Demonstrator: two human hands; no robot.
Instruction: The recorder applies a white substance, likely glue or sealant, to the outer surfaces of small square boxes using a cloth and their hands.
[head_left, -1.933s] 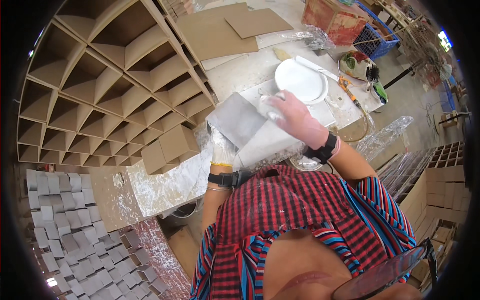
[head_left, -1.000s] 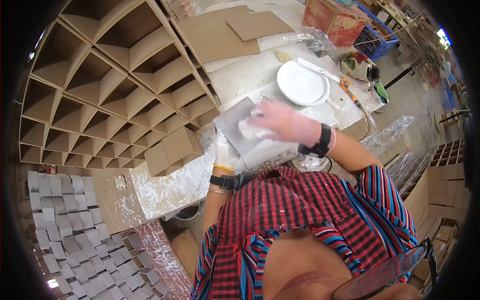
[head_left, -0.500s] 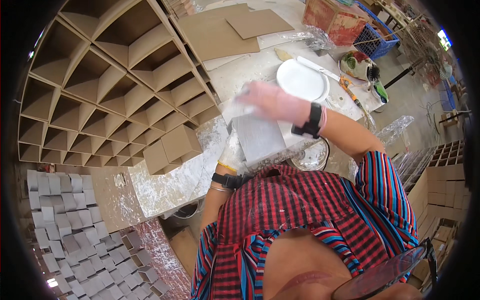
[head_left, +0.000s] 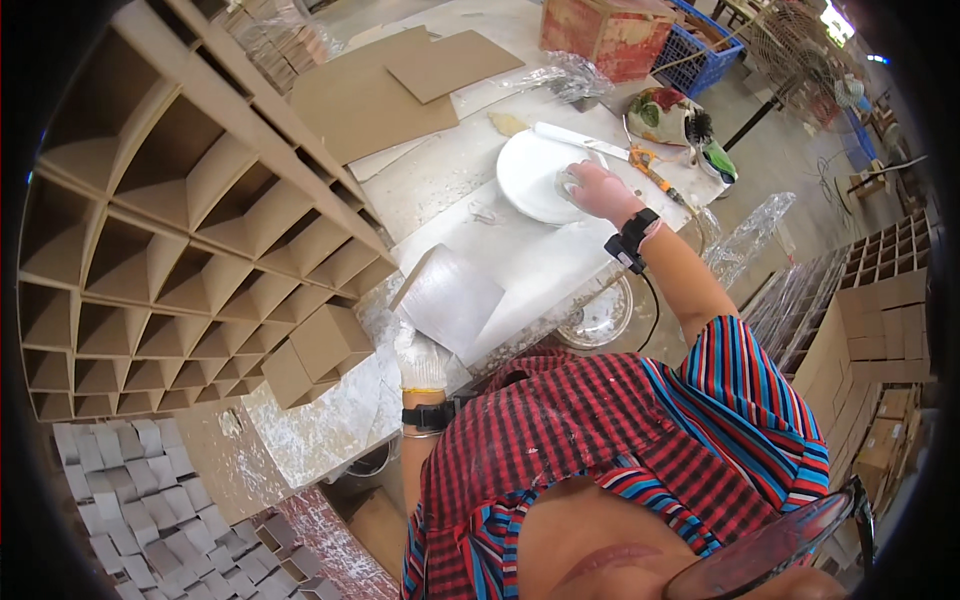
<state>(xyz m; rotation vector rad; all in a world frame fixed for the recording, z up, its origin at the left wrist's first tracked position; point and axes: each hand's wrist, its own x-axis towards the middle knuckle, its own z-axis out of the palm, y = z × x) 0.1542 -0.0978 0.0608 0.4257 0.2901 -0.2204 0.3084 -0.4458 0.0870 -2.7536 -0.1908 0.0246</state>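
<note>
The left hand [head_left: 418,358] in a white glove grips the board [head_left: 452,297] low on the table [head_left: 440,170]. At 2 o'clock, the right hand [head_left: 596,190] presses a pad [head_left: 570,184] in the plate [head_left: 535,170].

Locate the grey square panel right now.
In the head view, the grey square panel lies tilted at the near edge of the white table, centre-left, held by the gloved left hand, below the white plate.

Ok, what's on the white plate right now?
The right hand rests on the white plate, pressing a small pale pad or sponge. The rest of the plate looks bare; whatever lies under the hand is covered.
</note>
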